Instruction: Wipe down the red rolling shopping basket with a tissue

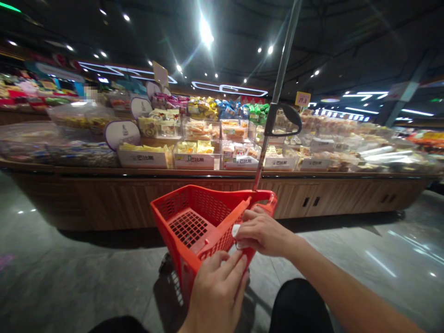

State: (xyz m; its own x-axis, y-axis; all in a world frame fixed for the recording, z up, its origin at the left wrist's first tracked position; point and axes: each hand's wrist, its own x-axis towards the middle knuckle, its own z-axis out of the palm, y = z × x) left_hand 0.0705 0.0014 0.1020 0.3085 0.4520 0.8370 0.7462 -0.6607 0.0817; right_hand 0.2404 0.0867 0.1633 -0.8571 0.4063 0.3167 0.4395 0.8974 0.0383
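A red plastic shopping basket (199, 222) with perforated walls stands low in front of me, with a tall metal pull handle (280, 74) rising from its far right corner. My right hand (263, 233) is closed at the basket's near right side, its fingers pinching a small white piece (236, 230) whose kind I cannot make out. Just below, my left hand (220, 286) lies along the near wall, fingers stretched out towards the right fingertips. A bit of white shows by its thumb. The undersides of both hands are hidden.
Beyond the basket runs a wooden display counter (111, 199) with packaged foods in clear bins (199, 155). A yellow price sign (303, 99) stands above it. My dark-clad knee (300, 307) is at lower right, over the grey tiled floor (114, 277).
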